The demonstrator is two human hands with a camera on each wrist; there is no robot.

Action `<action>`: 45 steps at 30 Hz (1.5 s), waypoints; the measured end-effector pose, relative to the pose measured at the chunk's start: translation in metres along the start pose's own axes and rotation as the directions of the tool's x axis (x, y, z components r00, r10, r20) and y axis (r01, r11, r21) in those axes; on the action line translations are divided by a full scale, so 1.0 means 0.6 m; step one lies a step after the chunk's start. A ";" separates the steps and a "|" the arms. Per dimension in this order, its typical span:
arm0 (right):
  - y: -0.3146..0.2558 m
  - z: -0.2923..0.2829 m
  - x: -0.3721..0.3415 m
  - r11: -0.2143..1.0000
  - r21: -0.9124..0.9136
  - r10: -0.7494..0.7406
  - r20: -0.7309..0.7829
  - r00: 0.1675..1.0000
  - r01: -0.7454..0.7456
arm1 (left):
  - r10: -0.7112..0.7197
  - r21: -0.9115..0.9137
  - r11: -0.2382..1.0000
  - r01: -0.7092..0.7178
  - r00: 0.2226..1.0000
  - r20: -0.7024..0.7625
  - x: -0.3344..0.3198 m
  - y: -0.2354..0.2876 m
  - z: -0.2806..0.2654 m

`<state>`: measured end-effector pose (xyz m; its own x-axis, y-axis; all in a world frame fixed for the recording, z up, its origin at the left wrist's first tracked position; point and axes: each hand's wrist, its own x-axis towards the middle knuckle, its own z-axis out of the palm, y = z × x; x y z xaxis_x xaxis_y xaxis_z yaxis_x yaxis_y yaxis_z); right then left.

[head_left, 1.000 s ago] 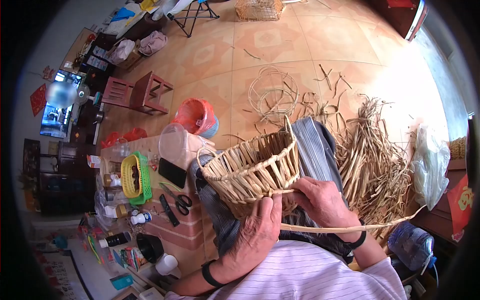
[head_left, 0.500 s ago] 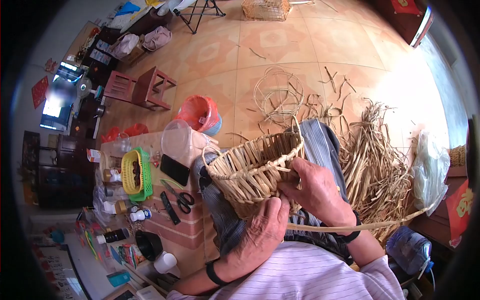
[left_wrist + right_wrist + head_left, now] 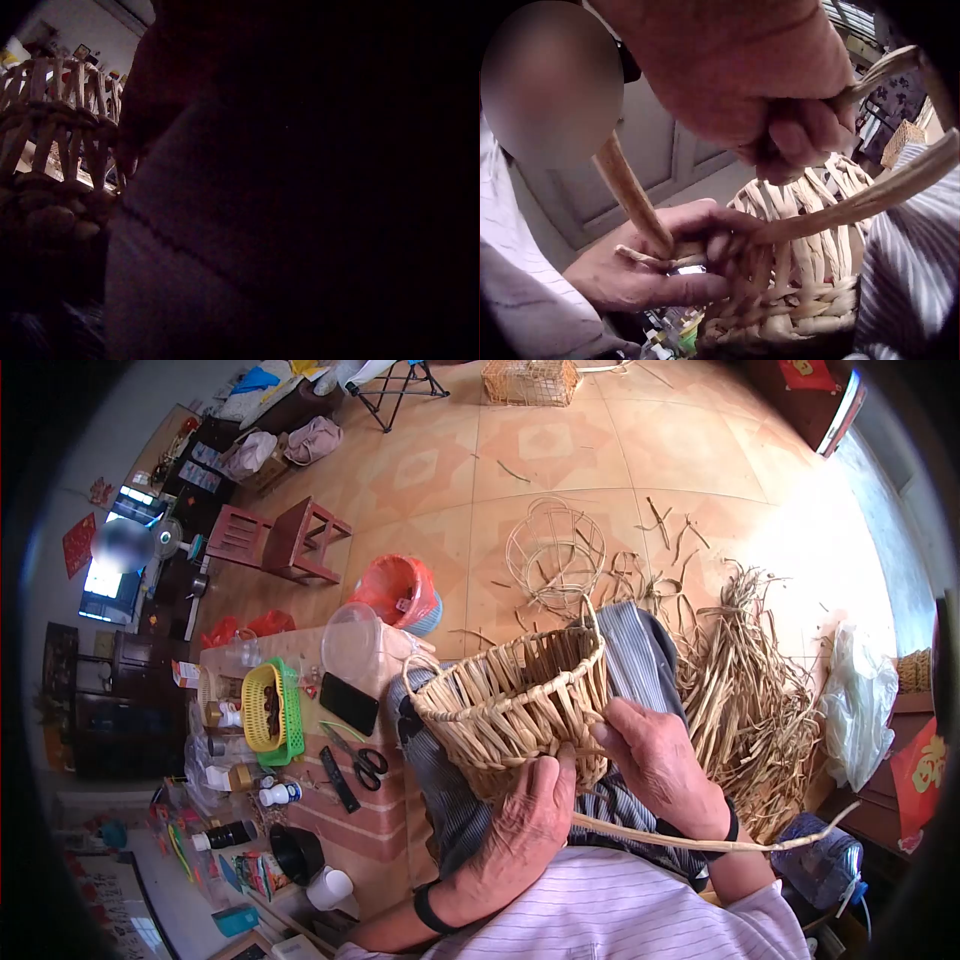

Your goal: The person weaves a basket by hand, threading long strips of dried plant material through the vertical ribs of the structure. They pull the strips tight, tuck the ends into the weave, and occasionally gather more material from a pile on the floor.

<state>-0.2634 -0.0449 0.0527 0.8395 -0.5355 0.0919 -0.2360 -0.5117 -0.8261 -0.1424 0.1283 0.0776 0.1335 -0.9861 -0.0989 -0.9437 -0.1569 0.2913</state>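
A woven basket (image 3: 510,705) of dried plant strands, with loop handles at its rim, rests tilted on the person's lap. At its near side wall the left hand (image 3: 535,805) pinches strands between thumb and fingers. A long strand (image 3: 690,843) trails from there to the right, under the right wrist. Beside the basket's right end, the right hand (image 3: 660,760) has its fingers curled around another strand (image 3: 885,71), best seen in the right wrist view. Openwork of the basket (image 3: 56,127) shows at the left of the dark left wrist view.
Loose dried strands (image 3: 750,700) lie heaped on the floor at right, near a plastic bag (image 3: 860,700) and a water jug (image 3: 820,860). On the table at left are scissors (image 3: 365,760), a phone (image 3: 348,705) and a yellow basket (image 3: 263,705). A red-lined bin (image 3: 398,592) stands beyond.
The right hand came in close over the basket wall, then drew back right, apart from the left hand. The left hand kept its pinch. The trailing strand's far end has dropped lower.
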 end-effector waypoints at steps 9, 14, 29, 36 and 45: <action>0.029 -0.001 -0.013 0.968 0.251 -0.106 0.360 0.927 0.013 | 0.019 0.081 0.996 -0.024 0.998 0.057 0.000 0.004 -0.003; 0.018 -0.009 0.002 0.939 0.292 0.038 0.433 0.900 -0.180 | 0.033 0.073 0.997 -0.033 0.999 0.006 0.001 0.000 0.003; -0.019 0.008 0.041 0.981 -0.165 -0.035 0.345 0.938 0.097 | 0.184 -0.612 0.784 -0.105 0.981 0.067 0.001 -0.075 -0.096; -0.008 0.031 0.024 0.956 -0.279 -0.022 0.252 0.968 0.094 | 0.025 -0.707 0.707 0.009 0.999 0.038 0.157 -0.186 -0.083; -0.002 0.036 0.015 0.937 -0.344 0.003 0.204 0.979 0.068 | 0.492 -0.785 0.536 0.312 0.639 0.591 0.240 -0.251 -0.026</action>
<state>-0.2450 -0.0347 0.0426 0.9208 -0.3891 -0.0260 -0.3318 -0.7467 -0.5765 0.0237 0.0090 0.0345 -0.5580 -0.6757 -0.4818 -0.2266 -0.4344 0.8717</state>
